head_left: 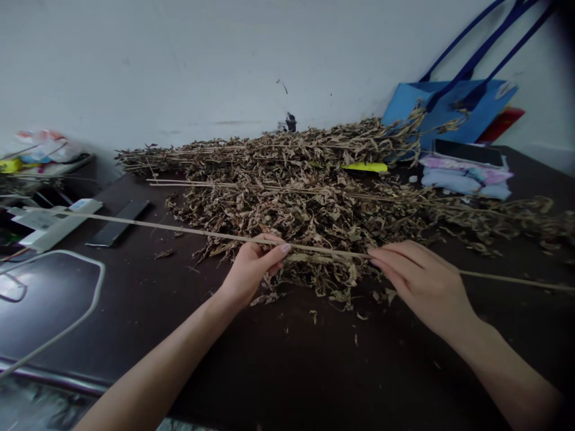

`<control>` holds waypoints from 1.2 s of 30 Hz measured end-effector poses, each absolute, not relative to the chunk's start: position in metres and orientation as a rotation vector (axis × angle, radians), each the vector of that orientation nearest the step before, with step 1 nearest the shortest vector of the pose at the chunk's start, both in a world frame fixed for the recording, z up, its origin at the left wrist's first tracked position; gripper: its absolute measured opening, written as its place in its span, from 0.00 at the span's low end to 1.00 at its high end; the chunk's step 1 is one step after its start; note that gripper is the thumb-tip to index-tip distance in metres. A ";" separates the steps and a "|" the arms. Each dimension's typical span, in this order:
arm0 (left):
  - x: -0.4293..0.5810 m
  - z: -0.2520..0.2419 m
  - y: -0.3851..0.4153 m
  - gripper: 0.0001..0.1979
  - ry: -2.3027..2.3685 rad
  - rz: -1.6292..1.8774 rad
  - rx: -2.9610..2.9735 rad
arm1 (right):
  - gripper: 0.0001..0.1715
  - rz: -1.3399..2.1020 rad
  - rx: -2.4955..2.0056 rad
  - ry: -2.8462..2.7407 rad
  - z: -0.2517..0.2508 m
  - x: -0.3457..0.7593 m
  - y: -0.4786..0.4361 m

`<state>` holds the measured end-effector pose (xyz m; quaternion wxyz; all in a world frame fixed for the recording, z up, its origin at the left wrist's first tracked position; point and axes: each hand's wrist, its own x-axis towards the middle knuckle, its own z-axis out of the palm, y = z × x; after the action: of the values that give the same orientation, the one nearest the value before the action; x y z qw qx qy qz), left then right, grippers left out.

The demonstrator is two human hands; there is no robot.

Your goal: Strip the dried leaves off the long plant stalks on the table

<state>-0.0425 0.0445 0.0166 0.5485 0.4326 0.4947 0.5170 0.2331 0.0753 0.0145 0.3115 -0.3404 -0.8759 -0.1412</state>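
A long, thin dried plant stalk runs across the view, sloping down slightly to the right. My left hand is closed around its middle, thumb on top. Farther right, my right hand has its fingers closed on the same stalk, which passes under the palm and comes out on the other side. The held length between the hands is bare of leaves. Just behind and below both hands lies a heap of dry, curled brown leaves, with a few loose bits on the dark table.
More leafy dried stalks lie along the wall. A blue bag stands at the back right, near a folded cloth with a phone-like device on top. A dark phone, white power strip and white cable are at left.
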 end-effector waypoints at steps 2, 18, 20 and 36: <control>-0.042 0.017 0.044 0.06 1.199 1.223 1.080 | 0.13 -0.351 -0.893 -2.326 0.015 0.234 0.075; -0.038 0.017 0.041 0.12 1.163 1.238 1.026 | 0.12 -0.337 -0.938 -2.325 0.017 0.232 0.072; -0.037 0.019 0.040 0.13 1.102 1.263 0.980 | 0.12 -0.330 -0.937 -2.314 0.017 0.231 0.070; -0.033 0.012 0.038 0.10 1.170 1.204 1.120 | 0.10 -0.243 -0.929 -2.309 0.017 0.225 0.066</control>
<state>-0.0331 0.0384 0.0118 0.5326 0.4698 0.4908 0.5048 0.2253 0.0660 0.0171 0.3152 -0.3525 -0.8763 -0.0923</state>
